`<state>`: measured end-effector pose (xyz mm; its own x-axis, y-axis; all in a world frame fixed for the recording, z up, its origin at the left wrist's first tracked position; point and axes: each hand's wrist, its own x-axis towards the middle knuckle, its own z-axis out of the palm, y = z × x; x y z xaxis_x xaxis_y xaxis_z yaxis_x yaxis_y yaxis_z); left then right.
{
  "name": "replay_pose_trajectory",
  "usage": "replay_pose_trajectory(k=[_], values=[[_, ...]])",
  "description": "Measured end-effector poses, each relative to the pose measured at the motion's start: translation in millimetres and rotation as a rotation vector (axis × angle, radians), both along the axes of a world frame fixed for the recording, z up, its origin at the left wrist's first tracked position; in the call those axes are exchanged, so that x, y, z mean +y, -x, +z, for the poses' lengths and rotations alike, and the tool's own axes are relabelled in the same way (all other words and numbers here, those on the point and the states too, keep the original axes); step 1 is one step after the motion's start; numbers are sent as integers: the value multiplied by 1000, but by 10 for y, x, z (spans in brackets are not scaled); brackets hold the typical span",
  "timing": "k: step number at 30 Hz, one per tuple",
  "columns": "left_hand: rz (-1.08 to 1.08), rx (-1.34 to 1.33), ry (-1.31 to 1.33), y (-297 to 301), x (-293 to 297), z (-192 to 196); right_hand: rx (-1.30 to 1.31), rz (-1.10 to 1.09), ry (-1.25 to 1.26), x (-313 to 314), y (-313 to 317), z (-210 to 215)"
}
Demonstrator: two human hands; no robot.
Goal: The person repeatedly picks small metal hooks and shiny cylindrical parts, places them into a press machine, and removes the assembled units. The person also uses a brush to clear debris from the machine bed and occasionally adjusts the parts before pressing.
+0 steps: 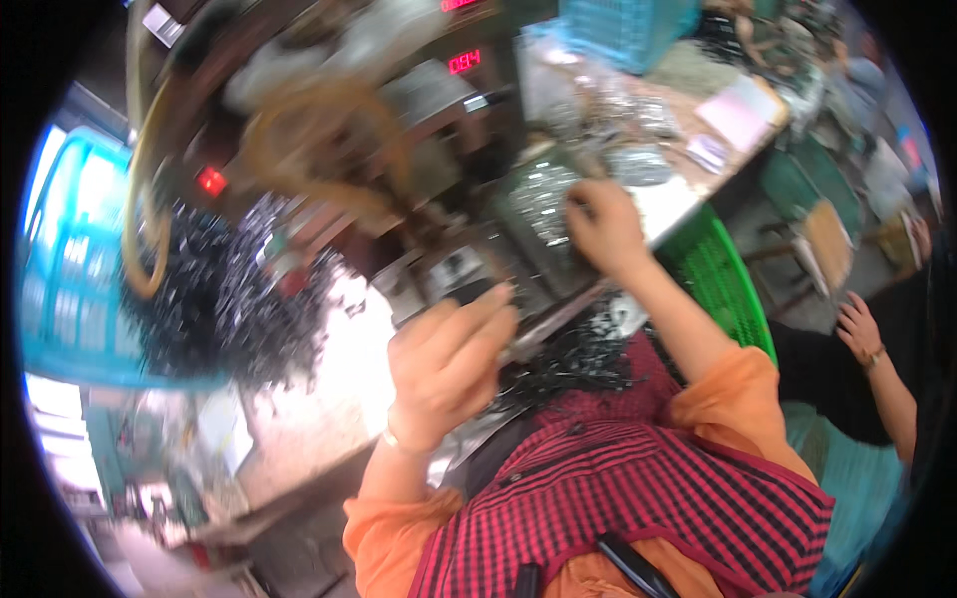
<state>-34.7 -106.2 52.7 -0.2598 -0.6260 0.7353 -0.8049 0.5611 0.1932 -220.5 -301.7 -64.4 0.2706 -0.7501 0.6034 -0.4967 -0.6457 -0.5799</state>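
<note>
My left hand [449,364] is at the front of a bench machine [429,149], its thumb and fingers pressed together. Just beyond those fingertips sits a small metal fixture [459,269]; whatever they pinch is too small or blurred to name. A tray of small shiny metal parts [543,204] lies to the right of the fixture. My right hand [608,229] rests at the tray's right side with curled fingers, and anything inside them is hidden. Dark thin strip-like pieces [578,359] are heaped below the tray, close to my apron [598,468].
At left, a blue basket [70,269] stands by a big pile of black strips [229,299]. A green basket [723,279] is right of my forearm. Clear bags of parts [638,115] and a blue crate [628,30] occupy the bench. Another person's hand [859,329] shows at far right.
</note>
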Motion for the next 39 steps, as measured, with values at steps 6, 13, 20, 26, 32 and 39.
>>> replay_pose_trajectory(k=[6, 13, 20, 26, 32, 39], values=[[59, -60, 43, -12, 31, -33, -183, 4, -129, -68, -69, 195], [53, -46, -6, 16, 54, 45, 335, 291, 342, -60, -237, 85], [111, 214, 55, 38, 230, -353, -18, 119, -84, -139, -243, 52], [723, -39, 52, -1274, 565, -553, -173, 154, -316, 69, 17, 95], [518, -614, -480, -2447, 558, -1286, -207, 239, -421, 189, -233, 302], [769, 199, 61, -2193, 382, -1507, -173, 156, -520, 282, 188, 243]])
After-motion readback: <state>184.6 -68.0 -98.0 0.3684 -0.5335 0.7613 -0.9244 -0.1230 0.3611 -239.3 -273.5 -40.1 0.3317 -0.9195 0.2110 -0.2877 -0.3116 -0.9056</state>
